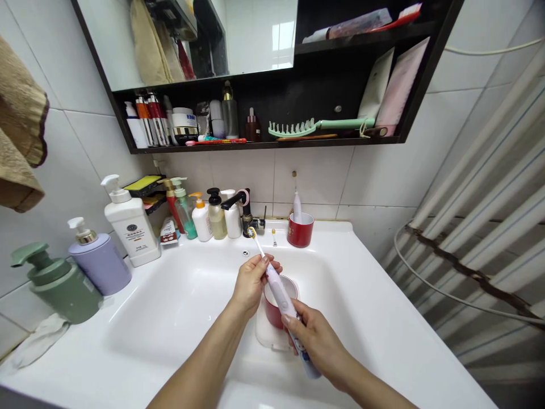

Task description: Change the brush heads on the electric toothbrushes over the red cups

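Observation:
A white-lilac electric toothbrush (pixel 279 292) slants across the sink basin (pixel 170 318), its bristled head (pixel 252 232) pointing up toward the faucet. My left hand (pixel 252 283) wraps the upper shaft below the head. My right hand (pixel 317 341) grips the lower handle, whose end sticks out below my fingers. Under both hands, a red cup with a white inside (pixel 276 301) stands in the basin on a white translucent tub (pixel 268 332). Neither hand visibly touches the cup.
A black faucet (pixel 244 213) and several pump bottles line the sink's back edge. A red mug (pixel 300 230) holds another white toothbrush (pixel 297 207). Large pump bottles (pixel 130 224) stand on the left rim. A mirrored shelf unit (pixel 264 74) hangs above, and a towel (pixel 19 122) hangs left.

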`<act>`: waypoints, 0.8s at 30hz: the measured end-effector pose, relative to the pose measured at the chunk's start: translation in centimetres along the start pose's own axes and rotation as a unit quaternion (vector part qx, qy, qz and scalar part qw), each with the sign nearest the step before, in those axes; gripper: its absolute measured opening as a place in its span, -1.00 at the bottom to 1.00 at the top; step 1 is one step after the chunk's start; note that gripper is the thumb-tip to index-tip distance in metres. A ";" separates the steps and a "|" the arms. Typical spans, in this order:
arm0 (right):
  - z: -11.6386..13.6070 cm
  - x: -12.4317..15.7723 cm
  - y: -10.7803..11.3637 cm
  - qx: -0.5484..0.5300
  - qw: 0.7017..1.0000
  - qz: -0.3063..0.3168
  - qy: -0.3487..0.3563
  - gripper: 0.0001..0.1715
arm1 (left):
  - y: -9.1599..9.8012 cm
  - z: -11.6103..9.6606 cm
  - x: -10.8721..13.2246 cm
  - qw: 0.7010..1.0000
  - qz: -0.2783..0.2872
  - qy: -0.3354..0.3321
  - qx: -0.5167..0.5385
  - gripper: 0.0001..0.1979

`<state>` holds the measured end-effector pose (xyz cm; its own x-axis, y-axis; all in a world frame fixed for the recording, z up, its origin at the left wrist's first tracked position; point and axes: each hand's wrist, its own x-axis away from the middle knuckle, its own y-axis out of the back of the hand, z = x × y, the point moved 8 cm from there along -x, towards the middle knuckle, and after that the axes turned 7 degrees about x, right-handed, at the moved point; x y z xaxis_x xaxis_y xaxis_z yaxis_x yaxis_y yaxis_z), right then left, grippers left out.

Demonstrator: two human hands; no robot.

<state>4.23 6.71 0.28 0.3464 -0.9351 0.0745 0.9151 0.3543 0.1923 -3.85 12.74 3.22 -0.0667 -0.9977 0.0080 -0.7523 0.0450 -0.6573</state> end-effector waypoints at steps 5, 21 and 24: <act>-0.6 -0.1 -0.2 -0.013 1.000 0.003 -0.010 -0.78 | -0.1 0.5 -0.1 1.000 0.004 0.019 0.019 -0.85; -0.9 0.0 -0.8 -0.030 0.999 0.012 -0.017 -0.80 | 0.4 0.4 -0.2 0.999 -0.019 0.007 0.033 -0.84; -0.9 0.3 -1.4 -0.065 0.997 0.038 -0.027 -0.79 | 0.1 0.7 -0.1 0.998 -0.007 0.029 0.053 -0.86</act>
<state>3.20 5.95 -0.87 0.4070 -0.9030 0.1375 0.9071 0.4173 0.0554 -3.42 12.81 2.62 -0.0977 -0.9934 0.0596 -0.6793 0.0228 -0.7335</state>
